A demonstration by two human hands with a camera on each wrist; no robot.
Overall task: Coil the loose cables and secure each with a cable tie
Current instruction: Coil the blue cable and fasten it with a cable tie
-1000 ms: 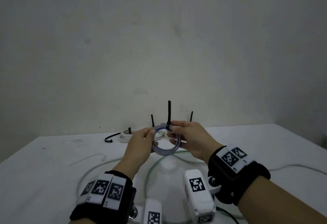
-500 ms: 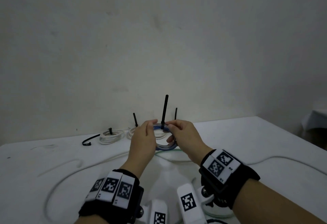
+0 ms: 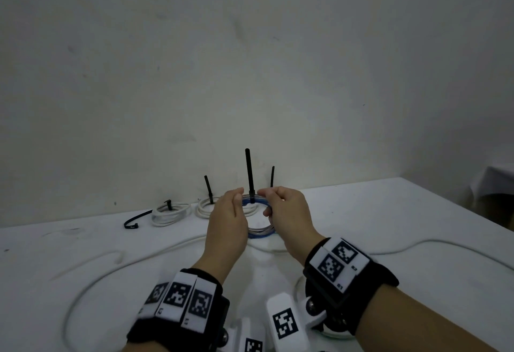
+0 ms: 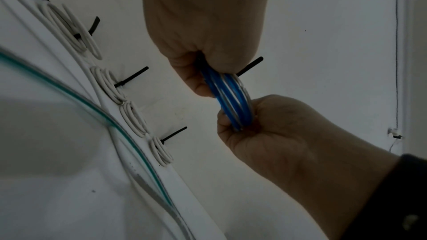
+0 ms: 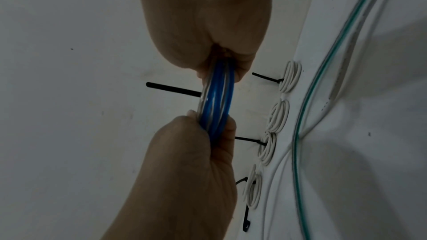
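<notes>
Blue cable coil [image 3: 260,231] — tied, held upright — grasped by left grip [image 3: 228,221] and right grip [image 3: 289,212].

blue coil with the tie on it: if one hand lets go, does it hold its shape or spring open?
Likely holds: a black cable tie already cinches the blue coil at the top, its tail standing stiff and upright. The turns opposite the tie look slightly fanned, so they may splay a little. Probably light: the left hand and right hand hold it up by the fingers alone.

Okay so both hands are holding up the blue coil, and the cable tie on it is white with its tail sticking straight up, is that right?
Not quite: the cable tie is black, not white, as the head view shows. The rest holds: left hand and right hand hold the blue coil, tail pointing up.
</notes>
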